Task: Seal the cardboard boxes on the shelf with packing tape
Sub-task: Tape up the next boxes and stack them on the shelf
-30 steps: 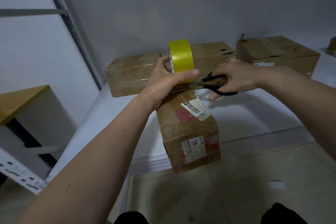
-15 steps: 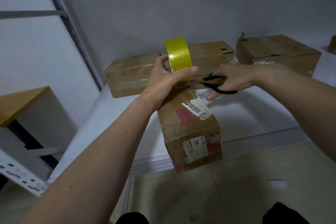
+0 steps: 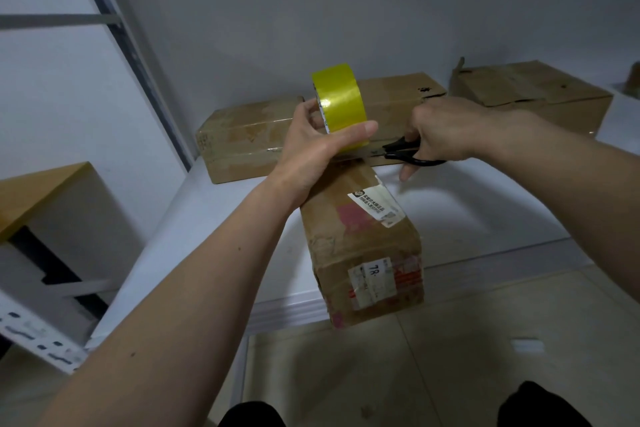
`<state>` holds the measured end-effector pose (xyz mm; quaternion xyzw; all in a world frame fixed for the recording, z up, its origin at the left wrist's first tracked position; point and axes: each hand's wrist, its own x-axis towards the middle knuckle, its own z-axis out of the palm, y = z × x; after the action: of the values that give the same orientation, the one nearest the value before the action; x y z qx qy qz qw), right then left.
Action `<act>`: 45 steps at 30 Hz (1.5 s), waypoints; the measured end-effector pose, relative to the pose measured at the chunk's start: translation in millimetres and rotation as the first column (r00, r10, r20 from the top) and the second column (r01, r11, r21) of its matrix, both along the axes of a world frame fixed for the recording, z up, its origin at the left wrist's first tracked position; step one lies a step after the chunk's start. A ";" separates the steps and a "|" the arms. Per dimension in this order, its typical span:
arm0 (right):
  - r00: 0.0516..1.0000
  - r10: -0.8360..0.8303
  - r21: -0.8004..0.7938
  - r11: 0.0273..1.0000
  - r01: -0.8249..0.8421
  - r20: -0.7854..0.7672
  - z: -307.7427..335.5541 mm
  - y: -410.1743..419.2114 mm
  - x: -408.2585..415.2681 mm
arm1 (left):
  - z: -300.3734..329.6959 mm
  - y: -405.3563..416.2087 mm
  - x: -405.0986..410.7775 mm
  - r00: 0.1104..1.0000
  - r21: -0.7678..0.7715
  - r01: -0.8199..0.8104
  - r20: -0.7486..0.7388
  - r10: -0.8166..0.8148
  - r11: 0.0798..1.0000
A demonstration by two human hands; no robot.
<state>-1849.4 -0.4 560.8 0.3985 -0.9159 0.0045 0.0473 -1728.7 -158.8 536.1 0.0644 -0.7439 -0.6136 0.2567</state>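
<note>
A long cardboard box (image 3: 363, 246) with labels lies on the white shelf (image 3: 485, 218), its near end jutting past the front edge. My left hand (image 3: 311, 149) grips a yellow roll of packing tape (image 3: 341, 104) upright over the box's far end. My right hand (image 3: 446, 132) holds black-handled scissors (image 3: 405, 151), whose blades reach under the roll at the tape. The strip of tape itself is hidden behind my left hand.
Three more cardboard boxes stand along the back wall: one at the left (image 3: 242, 139), one in the middle (image 3: 398, 97), one at the right (image 3: 533, 94). A metal shelf upright (image 3: 131, 45) rises at the left. A wooden-topped table (image 3: 38, 191) stands beside the shelf.
My right hand has pushed the scissors a little leftward toward the roll. The roll and my left hand have stayed nearly in place.
</note>
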 end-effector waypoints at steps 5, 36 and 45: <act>0.997 0.022 0.044 0.999 -0.019 -0.074 -1.9 -0.4 1.5 | -0.7 -1.3 -0.3 1.000 -0.012 0.006 -0.009 -0.006 1.000; 0.986 0.167 -0.610 0.780 -0.138 -0.010 -31.1 -7.1 46.5 | -11.6 -26.9 11.6 0.931 0.499 -0.108 -0.254 0.264 0.860; 0.888 0.178 -0.157 0.980 -0.121 0.424 -31.3 -34.4 75.9 | -29.1 -31.3 28.4 0.943 0.681 -0.058 -0.203 0.265 0.730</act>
<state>-1773.5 -34.7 529.6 0.4529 -0.8677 0.1552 -0.1340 -1700.3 -190.1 507.0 0.1275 -0.4215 -0.8160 0.3744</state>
